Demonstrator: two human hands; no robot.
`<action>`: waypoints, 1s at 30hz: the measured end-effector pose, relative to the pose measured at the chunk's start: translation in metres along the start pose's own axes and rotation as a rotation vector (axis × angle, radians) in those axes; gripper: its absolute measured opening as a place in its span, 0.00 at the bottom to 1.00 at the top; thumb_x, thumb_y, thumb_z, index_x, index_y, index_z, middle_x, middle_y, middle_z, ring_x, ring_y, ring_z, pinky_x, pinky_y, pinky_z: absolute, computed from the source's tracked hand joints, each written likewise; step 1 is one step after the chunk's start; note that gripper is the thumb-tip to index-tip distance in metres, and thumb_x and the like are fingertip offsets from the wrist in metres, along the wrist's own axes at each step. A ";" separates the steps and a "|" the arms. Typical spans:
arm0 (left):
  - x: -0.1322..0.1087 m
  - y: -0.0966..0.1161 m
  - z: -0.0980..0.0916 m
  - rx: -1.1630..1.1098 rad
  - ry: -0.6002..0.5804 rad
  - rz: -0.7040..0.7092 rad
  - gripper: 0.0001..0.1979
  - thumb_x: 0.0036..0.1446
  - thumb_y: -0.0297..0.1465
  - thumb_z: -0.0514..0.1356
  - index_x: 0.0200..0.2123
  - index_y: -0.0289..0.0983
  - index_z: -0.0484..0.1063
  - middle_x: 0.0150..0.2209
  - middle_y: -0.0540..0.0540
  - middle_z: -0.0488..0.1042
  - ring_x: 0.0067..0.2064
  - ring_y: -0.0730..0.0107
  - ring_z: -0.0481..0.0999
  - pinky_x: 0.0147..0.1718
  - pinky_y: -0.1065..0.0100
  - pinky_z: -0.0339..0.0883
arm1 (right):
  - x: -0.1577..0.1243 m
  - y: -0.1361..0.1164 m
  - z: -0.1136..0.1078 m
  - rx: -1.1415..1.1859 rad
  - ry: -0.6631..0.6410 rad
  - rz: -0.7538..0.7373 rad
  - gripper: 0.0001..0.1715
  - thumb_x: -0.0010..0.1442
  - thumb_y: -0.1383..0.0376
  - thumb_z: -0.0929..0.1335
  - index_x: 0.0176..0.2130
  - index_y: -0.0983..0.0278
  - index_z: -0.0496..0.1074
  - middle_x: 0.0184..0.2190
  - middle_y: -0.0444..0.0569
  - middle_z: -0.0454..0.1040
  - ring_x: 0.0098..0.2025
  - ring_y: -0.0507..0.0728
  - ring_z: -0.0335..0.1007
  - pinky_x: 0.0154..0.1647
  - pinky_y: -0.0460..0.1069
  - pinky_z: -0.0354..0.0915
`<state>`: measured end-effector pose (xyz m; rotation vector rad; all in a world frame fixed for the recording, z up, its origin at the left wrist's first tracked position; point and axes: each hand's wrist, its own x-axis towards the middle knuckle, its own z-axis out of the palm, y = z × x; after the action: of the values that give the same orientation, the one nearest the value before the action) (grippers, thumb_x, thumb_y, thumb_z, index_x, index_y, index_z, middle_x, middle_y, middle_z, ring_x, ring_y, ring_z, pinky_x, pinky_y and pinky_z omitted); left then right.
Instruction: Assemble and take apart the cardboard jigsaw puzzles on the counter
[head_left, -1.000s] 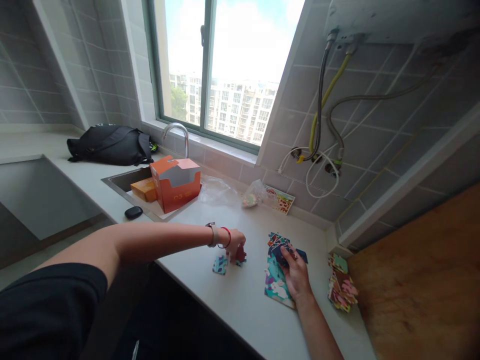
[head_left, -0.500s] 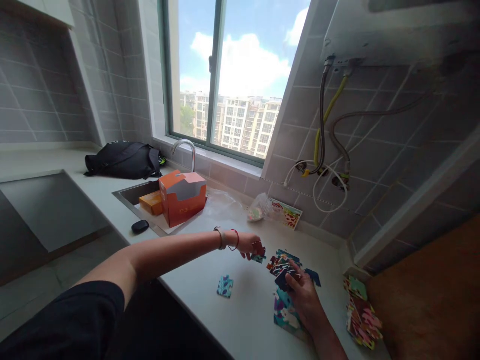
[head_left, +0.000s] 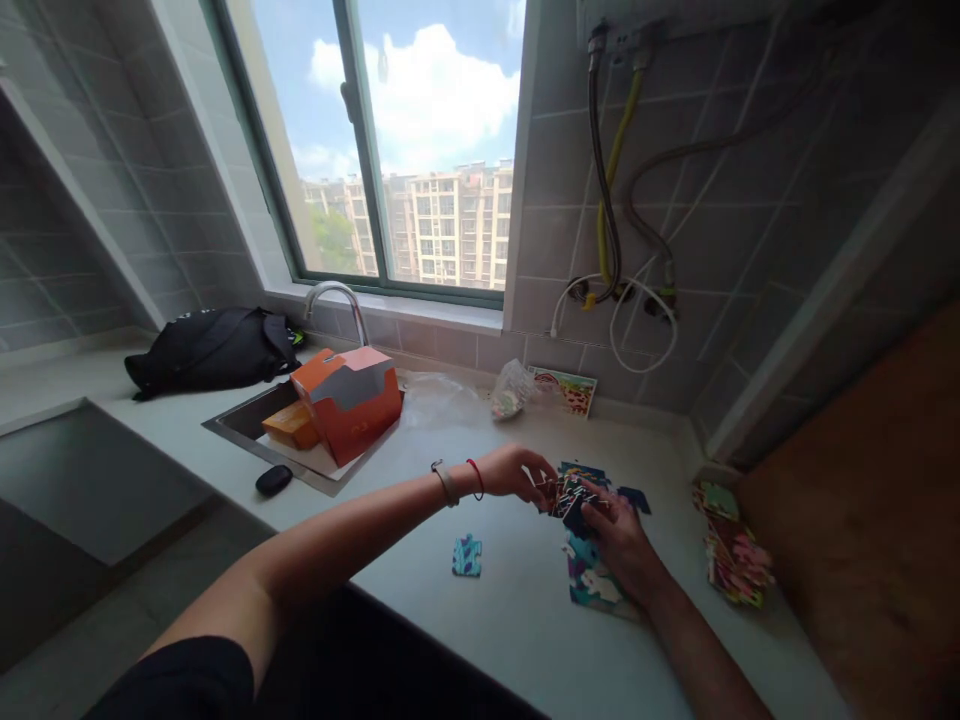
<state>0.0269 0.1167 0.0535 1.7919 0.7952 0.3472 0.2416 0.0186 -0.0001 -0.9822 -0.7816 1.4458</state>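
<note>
My left hand (head_left: 517, 475) reaches across the white counter (head_left: 510, 640), its fingertips pinching a small reddish jigsaw piece (head_left: 545, 493) beside a cluster of dark jigsaw pieces (head_left: 574, 497). My right hand (head_left: 622, 545) grips those dark pieces from the near side. Under that hand lies a section of joined teal and white puzzle (head_left: 592, 585). A lone teal jigsaw piece (head_left: 466, 555) rests on the counter left of both hands. Further right, a loose heap of colourful pieces (head_left: 731, 555) lies against the wall.
An orange box (head_left: 346, 405) and a smaller orange box (head_left: 291, 425) sit in the steel sink (head_left: 240, 425), with a tap (head_left: 337, 300) behind. A picture card (head_left: 562, 390), plastic bag (head_left: 511, 390), black bag (head_left: 210, 350) and wooden board (head_left: 862, 520) surround the counter.
My left hand has moved right, from above the lone teal piece to the dark cluster, carrying the reddish piece. The camera view has also swung, shifting everything in the picture.
</note>
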 end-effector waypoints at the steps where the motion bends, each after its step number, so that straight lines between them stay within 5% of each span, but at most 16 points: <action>1: -0.001 0.000 0.000 -0.021 -0.012 0.007 0.26 0.42 0.29 0.77 0.47 0.36 0.79 0.34 0.47 0.81 0.32 0.69 0.80 0.33 0.69 0.75 | -0.001 0.001 0.000 0.004 -0.013 0.016 0.40 0.40 0.53 0.84 0.51 0.61 0.79 0.43 0.54 0.83 0.45 0.66 0.80 0.47 0.57 0.74; 8: 0.002 -0.003 0.008 0.004 -0.012 0.061 0.37 0.38 0.43 0.79 0.50 0.37 0.73 0.31 0.49 0.79 0.31 0.68 0.79 0.33 0.68 0.72 | -0.004 0.003 -0.002 -0.004 -0.138 0.087 0.39 0.43 0.55 0.83 0.53 0.61 0.77 0.45 0.55 0.83 0.45 0.64 0.81 0.47 0.56 0.74; 12: -0.007 0.002 -0.003 0.379 0.003 0.031 0.40 0.43 0.45 0.77 0.57 0.41 0.67 0.34 0.50 0.81 0.35 0.67 0.80 0.37 0.69 0.68 | -0.004 0.000 0.000 0.024 -0.125 0.070 0.41 0.41 0.54 0.84 0.53 0.61 0.77 0.45 0.55 0.83 0.46 0.65 0.80 0.48 0.58 0.73; 16: -0.033 0.005 -0.020 0.745 -0.213 -0.166 0.36 0.39 0.49 0.77 0.50 0.41 0.72 0.39 0.48 0.81 0.38 0.62 0.80 0.36 0.68 0.67 | -0.002 -0.002 0.001 0.075 -0.042 0.056 0.39 0.42 0.55 0.83 0.52 0.61 0.78 0.45 0.53 0.83 0.44 0.62 0.80 0.46 0.54 0.73; 20: -0.064 -0.006 -0.023 0.933 -0.323 -0.230 0.37 0.36 0.49 0.78 0.48 0.41 0.74 0.42 0.46 0.80 0.42 0.57 0.79 0.36 0.68 0.66 | 0.001 -0.001 -0.002 0.140 0.006 0.050 0.37 0.44 0.57 0.83 0.52 0.61 0.78 0.43 0.52 0.83 0.42 0.59 0.80 0.45 0.51 0.73; 30: -0.086 -0.034 -0.010 0.945 -0.253 -0.267 0.29 0.37 0.39 0.79 0.44 0.40 0.77 0.47 0.45 0.76 0.42 0.61 0.77 0.37 0.69 0.66 | 0.001 -0.001 -0.003 0.195 -0.006 0.049 0.33 0.45 0.60 0.83 0.50 0.60 0.78 0.40 0.47 0.83 0.39 0.56 0.80 0.38 0.46 0.74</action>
<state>-0.0538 0.0735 0.0385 2.4725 1.0936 -0.5189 0.2450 0.0197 -0.0002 -0.8529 -0.6109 1.5368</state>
